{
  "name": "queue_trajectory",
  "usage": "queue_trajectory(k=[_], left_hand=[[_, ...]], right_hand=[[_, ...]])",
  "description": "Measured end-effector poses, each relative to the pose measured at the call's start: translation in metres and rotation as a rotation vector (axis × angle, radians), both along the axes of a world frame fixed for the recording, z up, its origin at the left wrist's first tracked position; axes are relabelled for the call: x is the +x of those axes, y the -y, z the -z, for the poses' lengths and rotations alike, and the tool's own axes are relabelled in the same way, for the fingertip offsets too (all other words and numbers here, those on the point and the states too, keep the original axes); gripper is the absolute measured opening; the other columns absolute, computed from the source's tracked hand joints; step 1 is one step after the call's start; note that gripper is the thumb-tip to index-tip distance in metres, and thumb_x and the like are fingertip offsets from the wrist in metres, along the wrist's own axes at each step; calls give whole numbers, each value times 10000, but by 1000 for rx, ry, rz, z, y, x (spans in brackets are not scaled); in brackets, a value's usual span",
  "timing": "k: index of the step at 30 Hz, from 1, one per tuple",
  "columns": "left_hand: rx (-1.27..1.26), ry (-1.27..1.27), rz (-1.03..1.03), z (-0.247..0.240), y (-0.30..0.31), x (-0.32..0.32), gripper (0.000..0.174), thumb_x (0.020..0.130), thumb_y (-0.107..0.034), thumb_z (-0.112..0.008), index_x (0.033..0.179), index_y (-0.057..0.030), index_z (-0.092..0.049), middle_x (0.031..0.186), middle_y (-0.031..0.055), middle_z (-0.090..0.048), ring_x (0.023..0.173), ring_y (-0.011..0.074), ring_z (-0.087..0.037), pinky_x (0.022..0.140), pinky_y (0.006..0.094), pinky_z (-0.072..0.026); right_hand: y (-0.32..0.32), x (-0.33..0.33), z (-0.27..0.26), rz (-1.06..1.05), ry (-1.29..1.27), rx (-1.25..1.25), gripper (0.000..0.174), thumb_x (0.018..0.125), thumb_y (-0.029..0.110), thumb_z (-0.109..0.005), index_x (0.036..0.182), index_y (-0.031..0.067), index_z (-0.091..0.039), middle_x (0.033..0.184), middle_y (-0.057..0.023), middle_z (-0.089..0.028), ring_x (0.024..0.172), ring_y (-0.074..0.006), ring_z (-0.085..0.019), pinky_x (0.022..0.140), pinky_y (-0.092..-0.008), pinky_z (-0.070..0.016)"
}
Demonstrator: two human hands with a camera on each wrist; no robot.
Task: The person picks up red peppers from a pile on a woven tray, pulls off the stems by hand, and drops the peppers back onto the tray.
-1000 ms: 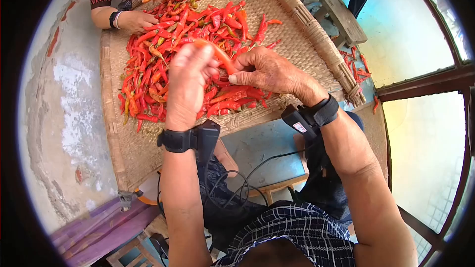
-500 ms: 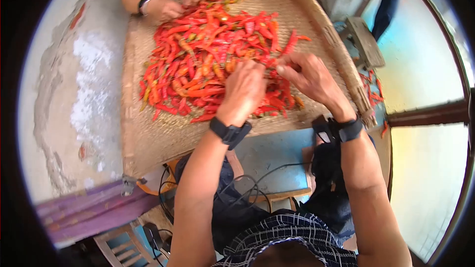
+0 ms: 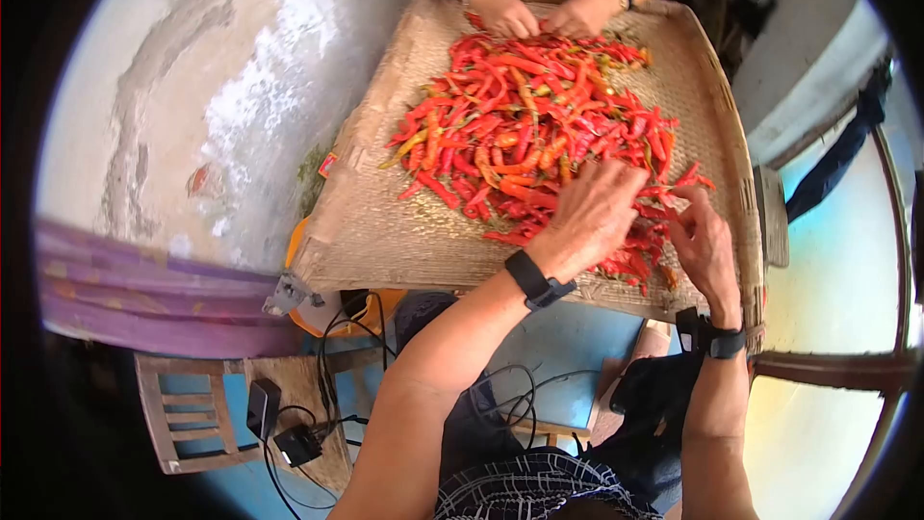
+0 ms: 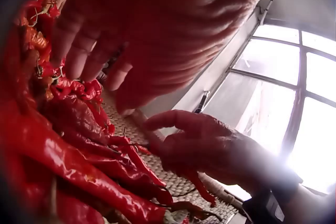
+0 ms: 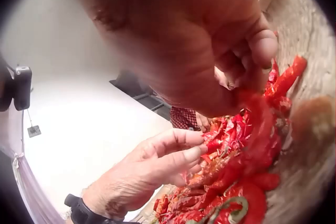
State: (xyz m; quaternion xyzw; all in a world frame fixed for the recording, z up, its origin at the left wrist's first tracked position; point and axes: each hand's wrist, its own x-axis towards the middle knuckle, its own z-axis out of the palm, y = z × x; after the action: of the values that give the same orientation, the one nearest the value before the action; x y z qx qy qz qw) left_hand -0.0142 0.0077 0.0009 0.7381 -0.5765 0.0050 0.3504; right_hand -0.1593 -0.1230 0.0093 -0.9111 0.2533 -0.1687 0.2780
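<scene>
A heap of red chili peppers point(image 3: 520, 125), some orange, lies on a woven bamboo tray point(image 3: 356, 231). My left hand point(image 3: 597, 212) is over the near right part of the heap, its back upward in the head view. In the right wrist view the left fingers point(image 5: 181, 137) are extended, thumb apart, with nothing between them. Just to the right, my right hand point(image 3: 705, 246) has its fingers curled at the heap's right edge. A blurred red chili pepper point(image 5: 260, 116) shows at its fingertips in the right wrist view, and a pepper hangs below that hand in the left wrist view.
Across the tray, another person's hands point(image 3: 505, 14) work at the heap's far edge. The tray has a raised rim point(image 3: 736, 135) on the right. A wooden chair point(image 3: 192, 414) with cables and black boxes stands lower left. A wall is left, windows right.
The head view has swung round, so the tray sits farther right. My left hand has let go of the orange-red pepper it held with the right, and both hands are now down at the heap's near right.
</scene>
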Motion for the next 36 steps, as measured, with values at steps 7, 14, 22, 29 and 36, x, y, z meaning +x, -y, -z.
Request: queue_trajectory(k=[7,14,22,29,36], left_hand=[[-48,-204,175,-6,-4,-4,259,854,-79,-520,1104,-14,-522,1043,169,-585,973,335,-575,811,416,-478],[-156,210,-174,-14,-4,41,81,788,-132,-575,727,-80,-583,691,106,-606,643,309,-616,572,419,-500],[-146,111,-292,-17,-7,57,347,823,-133,-597,1149,-41,-524,1049,193,-570,987,365,-548,820,424,-463],[123,281,-37,27,10,12,114,775,-127,-634,808,-28,-588,786,138,-541,782,321,-564,715,424,-455],[68,-259,16,4,15,17,112,807,-137,-622,807,-24,-622,798,108,-604,737,233,-593,674,351,-479]], right_hand=[[-25,16,2,-169,335,721,213,880,42,-486,1092,43,-458,761,-10,-538,598,-60,-470,512,-208,-377],[-14,23,10,-57,566,672,140,902,126,-565,1022,53,-558,737,18,-553,553,-39,-446,473,-198,-380],[10,11,13,61,643,736,141,914,169,-575,943,32,-581,668,38,-519,512,-29,-428,448,-180,-358],[10,0,5,32,528,639,150,917,168,-566,912,19,-581,666,43,-517,548,-23,-432,476,-183,-357],[10,-7,4,-41,366,554,175,896,161,-602,949,-5,-588,689,27,-536,618,-57,-489,547,-218,-415]])
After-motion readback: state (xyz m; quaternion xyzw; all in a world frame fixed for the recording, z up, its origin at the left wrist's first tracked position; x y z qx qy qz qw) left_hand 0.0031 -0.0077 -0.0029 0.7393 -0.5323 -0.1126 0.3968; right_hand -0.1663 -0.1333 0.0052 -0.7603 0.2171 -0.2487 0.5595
